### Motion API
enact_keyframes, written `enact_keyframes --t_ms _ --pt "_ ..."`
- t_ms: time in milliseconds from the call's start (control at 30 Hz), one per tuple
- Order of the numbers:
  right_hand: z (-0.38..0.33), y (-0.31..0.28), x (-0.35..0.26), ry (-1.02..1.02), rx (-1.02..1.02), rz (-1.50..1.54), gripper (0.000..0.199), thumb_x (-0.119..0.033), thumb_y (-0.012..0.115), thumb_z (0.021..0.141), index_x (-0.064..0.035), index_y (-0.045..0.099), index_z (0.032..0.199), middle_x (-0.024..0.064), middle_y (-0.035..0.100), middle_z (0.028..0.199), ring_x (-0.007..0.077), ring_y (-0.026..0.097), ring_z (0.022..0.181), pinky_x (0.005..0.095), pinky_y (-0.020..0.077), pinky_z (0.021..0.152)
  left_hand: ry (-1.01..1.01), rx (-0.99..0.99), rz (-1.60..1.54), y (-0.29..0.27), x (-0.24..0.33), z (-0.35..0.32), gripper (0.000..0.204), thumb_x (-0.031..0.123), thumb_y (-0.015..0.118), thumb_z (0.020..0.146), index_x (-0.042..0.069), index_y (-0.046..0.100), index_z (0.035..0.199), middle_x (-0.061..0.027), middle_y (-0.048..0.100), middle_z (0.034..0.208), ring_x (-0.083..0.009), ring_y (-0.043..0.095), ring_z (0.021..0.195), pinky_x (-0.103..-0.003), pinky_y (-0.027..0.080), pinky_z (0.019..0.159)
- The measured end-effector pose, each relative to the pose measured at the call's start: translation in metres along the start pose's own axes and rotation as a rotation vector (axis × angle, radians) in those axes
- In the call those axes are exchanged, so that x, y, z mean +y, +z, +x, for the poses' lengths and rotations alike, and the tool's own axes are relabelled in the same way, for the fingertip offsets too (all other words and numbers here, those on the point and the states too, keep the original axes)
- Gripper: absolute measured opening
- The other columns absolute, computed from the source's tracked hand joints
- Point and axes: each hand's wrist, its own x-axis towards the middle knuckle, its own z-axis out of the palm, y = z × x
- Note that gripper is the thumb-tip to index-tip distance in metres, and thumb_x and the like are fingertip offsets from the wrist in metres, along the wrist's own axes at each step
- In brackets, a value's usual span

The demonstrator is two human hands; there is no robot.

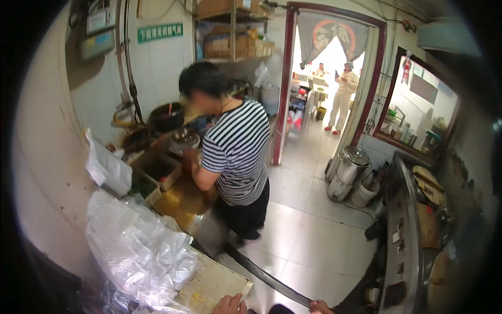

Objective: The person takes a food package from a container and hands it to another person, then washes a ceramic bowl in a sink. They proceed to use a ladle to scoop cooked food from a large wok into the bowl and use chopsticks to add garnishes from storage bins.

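Observation:
My left hand (pixel 229 305) shows at the lower edge beside the corner of a pale worktop (pixel 222 280). Its fingers are loosely bent, slightly apart, with nothing visible in them. Farther right, only the top of my right hand (pixel 320 307) comes into view, its fingers curled. What they close on, if anything, I cannot make out. A long dark strip with a pale edge (pixel 269 277) runs from the worktop side towards that hand; whether they touch is unclear. Left of my left hand, a heap of clear plastic bags (pixel 138 246) covers much of the worktop.
A person in a striped shirt (pixel 238 152) stands at the left counter, handling a metal bowl (pixel 184 135). Food tubs (pixel 159 170) sit there. A steel stove counter (pixel 402 230) lines the right side. Metal pots (pixel 348 167) stand near the doorway, with another person (pixel 343 97) beyond.

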Motion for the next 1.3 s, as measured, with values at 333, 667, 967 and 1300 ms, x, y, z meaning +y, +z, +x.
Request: enact_keyframes --t_ms 333,667,967,1300 --pt "0.121 0.023 -0.082 0.377 -0.23 -1.434 0.025 -0.026 0.056 0.08 -0.0048 0.06 0.091 0.0085 0.061 0.075 0.0258 0.056 0.064 0.0352 0.0446 0.068 -0.124 -0.267 -0.054 -0.026 0.003 0.071 0.033 0.023 0.055 0.083 0.008 0.056 0.112 -0.0145 0.057 0.089 -0.0333 0.055 0.083 -0.044 0.046 0.071" --pt "0.26 0.262 -0.225 0.167 0.397 -1.708 0.057 -0.023 0.057 0.08 0.0067 0.042 0.127 0.0195 0.065 0.085 0.0271 0.064 0.067 0.034 0.0512 0.056 -0.276 -0.145 0.152 0.034 0.0 0.241 0.03 0.023 0.055 0.081 0.008 0.056 0.107 -0.0136 0.055 0.085 -0.0321 0.054 0.08 -0.044 0.045 0.068" --pt "0.313 0.3 -0.246 0.161 0.135 -1.598 0.041 -0.027 0.056 0.078 -0.0023 0.061 0.11 0.0148 0.068 0.087 0.0255 0.065 0.071 0.036 0.0521 0.065 -0.359 -0.1 0.24 0.064 -0.006 0.312 0.027 0.023 0.055 0.08 0.008 0.056 0.102 -0.0127 0.054 0.082 -0.0311 0.054 0.076 -0.043 0.045 0.066" --pt "0.347 0.251 -0.264 0.1 -0.068 -1.951 0.028 -0.03 0.055 0.074 -0.0063 0.069 0.074 0.0142 0.067 0.077 0.0289 0.064 0.069 0.0405 0.0504 0.065 -0.36 -0.044 0.278 0.072 -0.01 0.333 0.023 0.023 0.055 0.078 0.008 0.055 0.097 -0.0118 0.053 0.079 -0.0299 0.053 0.073 -0.043 0.044 0.063"
